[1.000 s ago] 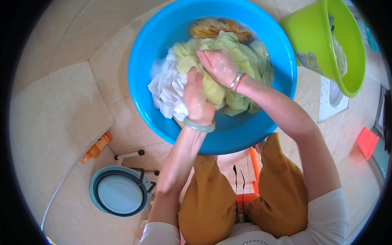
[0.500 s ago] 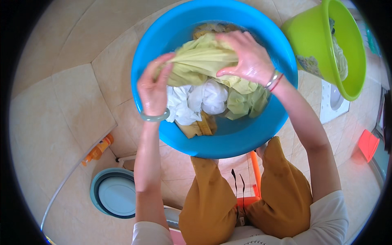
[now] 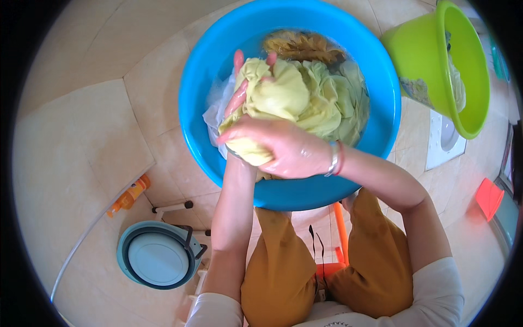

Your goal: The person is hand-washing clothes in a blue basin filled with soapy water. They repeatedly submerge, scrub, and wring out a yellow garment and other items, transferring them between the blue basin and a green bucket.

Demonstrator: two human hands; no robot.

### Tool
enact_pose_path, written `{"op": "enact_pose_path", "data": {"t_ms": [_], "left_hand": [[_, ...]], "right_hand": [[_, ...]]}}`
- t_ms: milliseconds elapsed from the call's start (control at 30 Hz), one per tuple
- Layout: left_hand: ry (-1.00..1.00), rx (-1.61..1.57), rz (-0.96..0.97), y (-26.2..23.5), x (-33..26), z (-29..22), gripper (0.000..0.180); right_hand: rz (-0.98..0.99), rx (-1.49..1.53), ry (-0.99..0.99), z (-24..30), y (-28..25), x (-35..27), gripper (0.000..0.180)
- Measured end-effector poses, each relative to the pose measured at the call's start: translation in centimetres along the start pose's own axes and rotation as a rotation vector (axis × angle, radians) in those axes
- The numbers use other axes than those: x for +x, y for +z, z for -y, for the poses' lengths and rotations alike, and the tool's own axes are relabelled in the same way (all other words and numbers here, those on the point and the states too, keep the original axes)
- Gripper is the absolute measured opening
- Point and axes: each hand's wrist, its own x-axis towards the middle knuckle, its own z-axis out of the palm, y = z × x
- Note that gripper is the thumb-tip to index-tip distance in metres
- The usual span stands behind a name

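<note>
A big blue basin [image 3: 201,136] stands on the tiled floor in front of my knees, holding water and wet laundry. Both my hands grip a pale yellow-green cloth [image 3: 289,92] bunched above the water. My right hand [image 3: 283,150] lies across the near side of the bundle, a bracelet on its wrist. My left hand [image 3: 239,92] is under and behind the bundle, only its fingers showing at the far left. A white cloth [image 3: 215,111] lies along the basin's left wall and a brownish patterned cloth [image 3: 302,46] at the far side.
A lime green basin [image 3: 463,82] with wet cloth stands at the right. An orange bottle [image 3: 128,197] lies on the floor at the left, near a teal lidded bucket [image 3: 158,256]. An orange stool [image 3: 340,234] shows between my legs.
My hands spread the yellow-green cloth wide above the basin, then gathered it into a tight bundle. My right hand moved to the near side and my left hand went beneath the cloth.
</note>
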Motion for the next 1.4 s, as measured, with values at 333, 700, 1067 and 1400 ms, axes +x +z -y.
{"op": "enact_pose_path", "data": {"t_ms": [333, 700, 1067, 1400], "left_hand": [[-0.210, -0.166, 0.107, 0.5, -1.0, 0.5, 0.054], [0.042, 0.014, -0.244, -2.3, -0.2, 1.9, 0.037], [-0.058, 0.208, -0.533, -1.8, -0.8, 1.9, 0.023], [-0.016, 0.246, -0.609, 0.8, -0.9, 4.1, 0.032]], "right_hand": [[0.049, 0.865, 0.287, 0.4, -4.4, -1.4, 0.059], [-0.466, -0.730, -0.075, -1.6, -0.7, 1.5, 0.020], [-0.369, -0.781, 0.149, -2.1, 0.4, 0.0, 0.033], [-0.356, -0.851, 0.326, -7.9, -3.4, 0.7, 0.016]]}}
